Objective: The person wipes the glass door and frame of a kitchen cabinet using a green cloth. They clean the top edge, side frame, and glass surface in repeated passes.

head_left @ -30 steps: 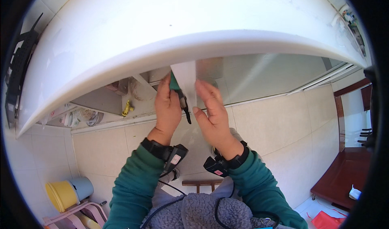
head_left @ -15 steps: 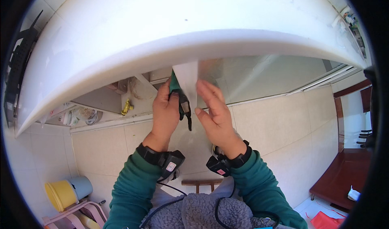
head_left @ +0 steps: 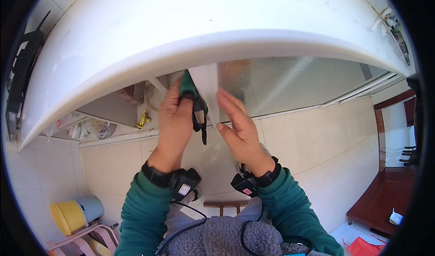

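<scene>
My left hand [head_left: 176, 117] is closed round a green-and-black object [head_left: 192, 97] with a dark dangling end; its kind is unclear and its upper part goes out of sight under the white countertop. Beside it stands an upright white panel [head_left: 206, 81], just under the counter's edge. On the panel's other side is my right hand [head_left: 239, 128], fingers stretched and thumb apart, holding nothing. Its fingertips are at the panel's right face; whether they press on it I cannot tell. My left hand is slightly smeared by motion.
The white countertop [head_left: 199, 11] overhangs the cabinet. On the left, the opened cabinet holds a yellow fitting [head_left: 144, 119] and glass jars [head_left: 97, 128]. A shiny grey panel [head_left: 290, 83] spans the right. Yellow bucket [head_left: 68, 217] lower left; dark red wooden furniture [head_left: 380, 197] lower right.
My left hand has shifted left with the green-and-black object, away from the white panel. My right hand has stayed nearly in place.
</scene>
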{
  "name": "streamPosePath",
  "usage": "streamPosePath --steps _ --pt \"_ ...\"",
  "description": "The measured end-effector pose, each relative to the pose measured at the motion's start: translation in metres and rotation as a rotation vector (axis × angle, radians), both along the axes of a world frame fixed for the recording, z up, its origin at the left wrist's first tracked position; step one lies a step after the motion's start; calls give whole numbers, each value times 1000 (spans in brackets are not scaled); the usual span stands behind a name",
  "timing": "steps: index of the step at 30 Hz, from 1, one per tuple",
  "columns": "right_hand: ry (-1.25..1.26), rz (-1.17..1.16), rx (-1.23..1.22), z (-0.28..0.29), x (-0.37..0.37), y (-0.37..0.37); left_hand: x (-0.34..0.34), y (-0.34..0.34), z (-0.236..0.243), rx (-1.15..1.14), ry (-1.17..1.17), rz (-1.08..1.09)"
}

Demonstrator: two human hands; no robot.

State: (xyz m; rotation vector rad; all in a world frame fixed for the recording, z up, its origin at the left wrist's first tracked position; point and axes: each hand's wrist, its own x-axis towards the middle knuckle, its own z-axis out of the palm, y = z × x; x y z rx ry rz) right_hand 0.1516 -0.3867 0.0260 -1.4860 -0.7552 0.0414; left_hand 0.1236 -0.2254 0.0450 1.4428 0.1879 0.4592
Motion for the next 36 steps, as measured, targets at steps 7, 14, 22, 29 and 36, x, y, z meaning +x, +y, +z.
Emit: streamPosePath --steps 7,14,22,29,36 --pt "19 -5 16 -2 0 0 -3 -13 -42 381 86 113" --pt "39 12 47 -5 0 -1 2 -15 -105 440 294 94" --pt "61 52 62 -1 1 -2 -1 -9 24 293 -156 221" --pt "30 41 4 2 1 -5 -6 -14 -70 415 63 103" --pt "-4 28 -11 3 1 -4 1 -4 -152 327 356 2"
